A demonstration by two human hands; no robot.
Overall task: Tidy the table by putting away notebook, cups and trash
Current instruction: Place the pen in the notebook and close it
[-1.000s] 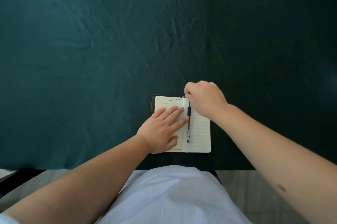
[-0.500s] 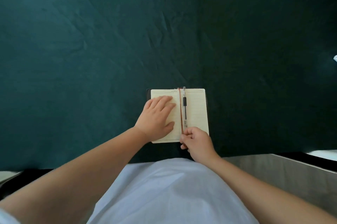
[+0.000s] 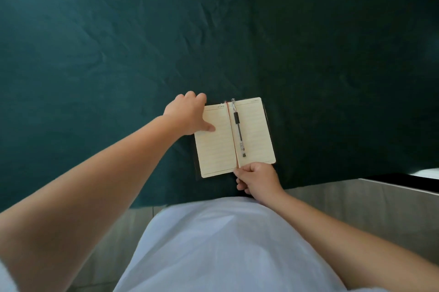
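Note:
A small notebook (image 3: 218, 149) lies open on the dark green tablecloth (image 3: 118, 54), near the front edge, its lined cream pages facing up. A black pen (image 3: 238, 132) rests on the right page beside the spine. A brown ribbon bookmark (image 3: 231, 134) runs down the spine. My left hand (image 3: 187, 111) grips the notebook's upper left corner, fingers curled over the cover edge and thumb on the page. My right hand (image 3: 259, 180) is closed at the spine's lower end, pinching the ribbon where it leaves the pages. No cups or trash are in view.
The green cloth covers the whole table ahead and to both sides. Grey floor (image 3: 356, 201) shows below the table's front edge. A white object (image 3: 427, 172) peeks in at the right edge. My white shirt (image 3: 225, 244) fills the bottom centre.
My right hand went from the top of the pen to the spine's lower end. My left hand left the flat of the left page and took the upper left corner.

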